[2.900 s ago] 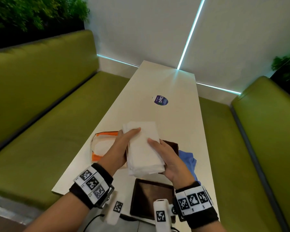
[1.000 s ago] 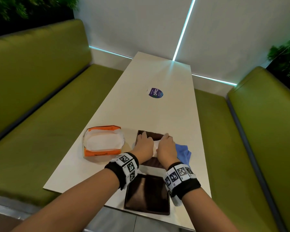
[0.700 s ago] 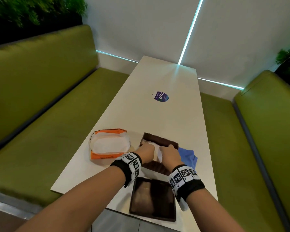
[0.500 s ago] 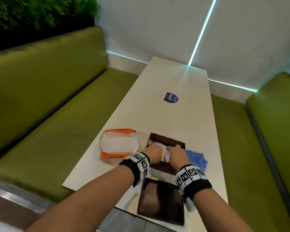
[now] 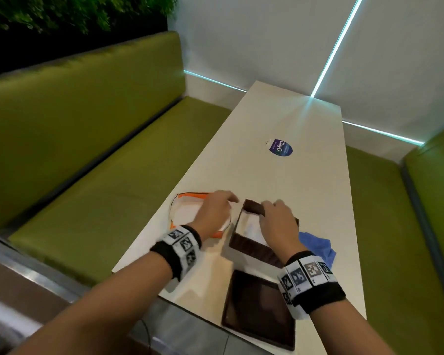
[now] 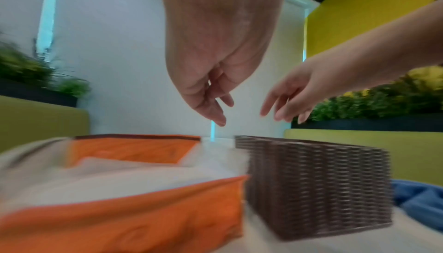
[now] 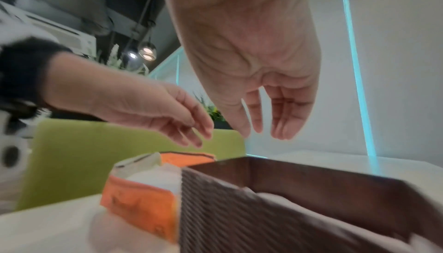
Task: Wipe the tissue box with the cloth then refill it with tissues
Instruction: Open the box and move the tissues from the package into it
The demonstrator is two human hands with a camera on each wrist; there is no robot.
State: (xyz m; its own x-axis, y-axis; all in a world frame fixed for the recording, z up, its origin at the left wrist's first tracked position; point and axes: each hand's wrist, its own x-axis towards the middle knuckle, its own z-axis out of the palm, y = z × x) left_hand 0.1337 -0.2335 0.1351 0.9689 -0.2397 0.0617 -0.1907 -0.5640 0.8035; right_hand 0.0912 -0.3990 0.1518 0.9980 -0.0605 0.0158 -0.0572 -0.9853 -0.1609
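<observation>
Two bare hands hover low over a long white table, both empty with fingers loosely extended. Just left of centre in the head view, the left hand hangs above an orange packet of white tissues. The right hand is at centre frame, over the open top of a dark brown woven tissue box. From above the right hand seems to touch the box's far rim, but the left wrist view shows both hands clear of everything, fingertips pointing down. That view also shows the box's woven side standing just beside the packet, which the head view does not reveal.

White tissues lie inside the box, seen in the head view and faintly in the right wrist view. A crumpled blue cloth lies on the table against the box's right side. Lower in the frame, near the table's front edge, rests a flat dark brown lid. Farther up the table sits a round purple sticker. Green padded benches run along both sides.
</observation>
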